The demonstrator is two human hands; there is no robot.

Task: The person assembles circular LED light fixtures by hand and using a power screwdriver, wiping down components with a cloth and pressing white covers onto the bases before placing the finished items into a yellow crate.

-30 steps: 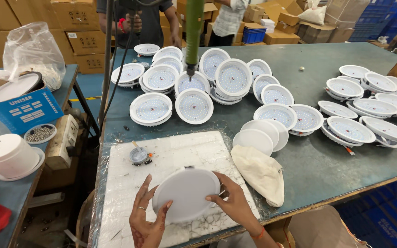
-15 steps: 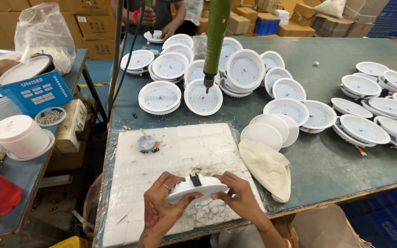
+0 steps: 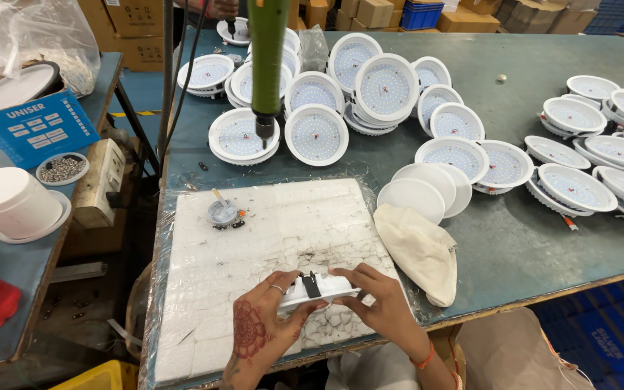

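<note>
Both hands closed on one white round light housing (image 3: 317, 290), held on edge just above the near part of a white foam board (image 3: 269, 245): left hand (image 3: 260, 328), ring on one finger and dark red pattern on its back, fingers curled round the left rim; right hand (image 3: 380, 309), orange band at the wrist, thumb and fingers pinching the right rim. Black spring clip (image 3: 310, 284) standing up on top of the housing between the two thumbs.

Just right of the hands, a cream cloth (image 3: 419, 249) lying over the board's edge onto the green table (image 3: 521, 238). Farther up the board, a small grey dish (image 3: 222, 213) with tiny parts beside it. Beyond the cloth, a few plain white discs (image 3: 420, 193) overlapping.

Past the board, many round white light fittings (image 3: 315, 133) spread face up across the table, more at far right. Green powered screwdriver (image 3: 267, 65) hanging tip down over them. At left, on a side bench, a white tub (image 3: 9, 202), a small bowl of screws (image 3: 61, 168) and a blue carton (image 3: 34, 130).
</note>
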